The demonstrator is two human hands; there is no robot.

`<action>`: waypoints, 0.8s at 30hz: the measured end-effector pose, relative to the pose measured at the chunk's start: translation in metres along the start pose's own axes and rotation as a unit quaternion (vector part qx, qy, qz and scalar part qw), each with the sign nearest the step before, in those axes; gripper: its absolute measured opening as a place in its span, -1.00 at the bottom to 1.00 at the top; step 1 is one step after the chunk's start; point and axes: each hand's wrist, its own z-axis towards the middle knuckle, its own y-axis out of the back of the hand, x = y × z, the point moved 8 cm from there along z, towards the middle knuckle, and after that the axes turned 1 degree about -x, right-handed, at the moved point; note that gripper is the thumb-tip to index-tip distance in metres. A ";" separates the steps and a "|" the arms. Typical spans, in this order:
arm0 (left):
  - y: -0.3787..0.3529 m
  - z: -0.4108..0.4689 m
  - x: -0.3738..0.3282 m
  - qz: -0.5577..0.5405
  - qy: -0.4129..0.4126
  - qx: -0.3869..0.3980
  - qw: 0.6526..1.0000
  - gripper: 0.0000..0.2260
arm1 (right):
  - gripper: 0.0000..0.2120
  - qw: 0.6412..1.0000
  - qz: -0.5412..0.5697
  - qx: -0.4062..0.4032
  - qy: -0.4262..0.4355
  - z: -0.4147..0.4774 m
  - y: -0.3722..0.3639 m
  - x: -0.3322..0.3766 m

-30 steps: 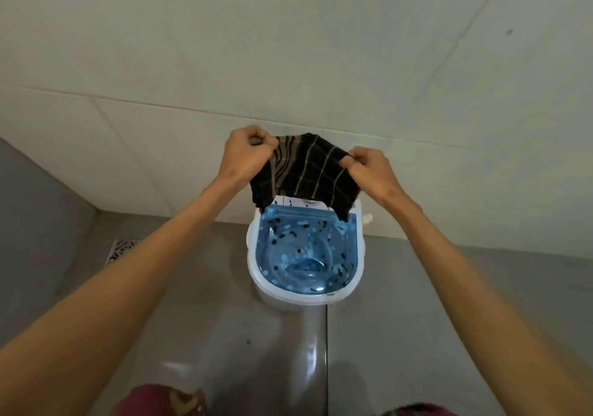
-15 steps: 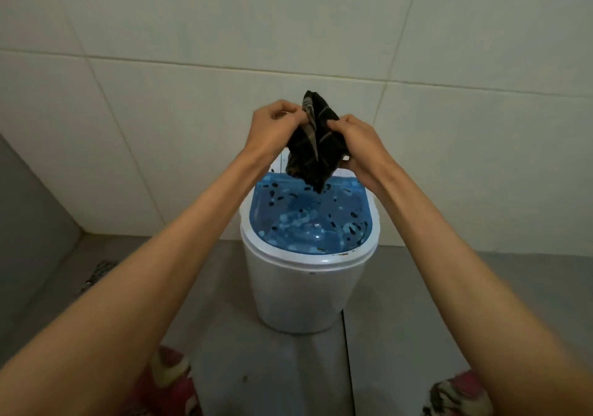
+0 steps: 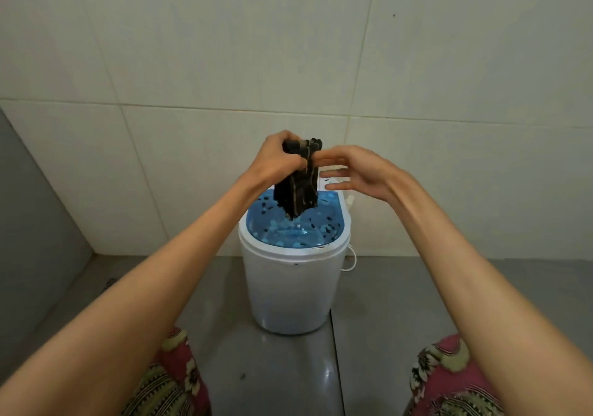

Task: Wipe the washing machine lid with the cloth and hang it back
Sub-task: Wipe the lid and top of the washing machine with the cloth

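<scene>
A small white washing machine (image 3: 290, 290) stands on the floor against the tiled wall, with a see-through blue lid (image 3: 295, 227) spotted with dark marks. A dark striped cloth (image 3: 300, 191) hangs bunched above the lid's far edge. My left hand (image 3: 277, 158) is shut on the cloth's top. To the right of the cloth my right hand (image 3: 351, 171) has its fingers spread, their tips touching or nearly touching it; it holds nothing.
Pale wall tiles (image 3: 192, 62) rise right behind the machine. A grey glossy floor (image 3: 385, 303) surrounds it. A white cord (image 3: 351, 260) loops at the machine's right side. Knees in red patterned cloth (image 3: 173, 380) show at the bottom corners.
The spread cloth was gathered into a bunch between both hands. My right hand has now let go and opened, leaving the cloth in my left hand. The view tilted up from the machine.
</scene>
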 end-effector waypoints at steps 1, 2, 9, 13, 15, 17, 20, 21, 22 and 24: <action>0.002 -0.002 0.005 -0.033 0.019 -0.004 0.999 -0.72 | -0.73 0.996 -0.066 -0.050 0.014 -0.001 0.007 0.000; 0.004 -0.004 0.011 -0.069 0.041 -0.004 0.997 -0.73 | -0.69 0.988 -0.115 -0.097 0.025 -0.002 0.013 0.000; -0.014 -0.013 0.070 -0.182 0.170 0.061 0.967 -0.70 | -0.47 0.996 -0.056 -0.068 -0.022 0.009 -0.002 -0.049; -0.023 -0.005 0.121 -0.091 0.186 0.024 0.978 -0.69 | -0.44 0.977 -0.151 -0.143 -0.035 0.025 -0.002 -0.082; -0.031 -0.006 0.138 0.013 0.154 0.022 0.988 -0.62 | -0.38 0.940 -0.282 -0.189 -0.026 0.028 -0.007 -0.099; -0.033 -0.011 0.151 0.087 0.122 0.008 0.989 -0.55 | -0.30 0.905 -0.371 -0.210 0.000 0.026 -0.021 -0.111; -0.020 -0.018 0.164 0.153 0.081 -0.005 0.985 -0.40 | -0.24 0.873 -0.439 -0.202 0.060 0.024 -0.048 -0.107; -0.014 -0.019 0.167 0.171 0.081 0.007 0.982 -0.32 | -0.23 0.866 -0.458 -0.188 0.064 0.026 -0.055 -0.107; -0.010 -0.020 0.173 0.184 0.086 0.022 0.979 -0.24 | -0.22 0.865 -0.469 -0.170 0.055 0.028 -0.062 -0.110; -0.003 -0.021 0.183 0.220 0.101 0.063 0.968 -0.08 | -0.21 0.868 -0.481 -0.127 0.003 0.033 -0.073 -0.127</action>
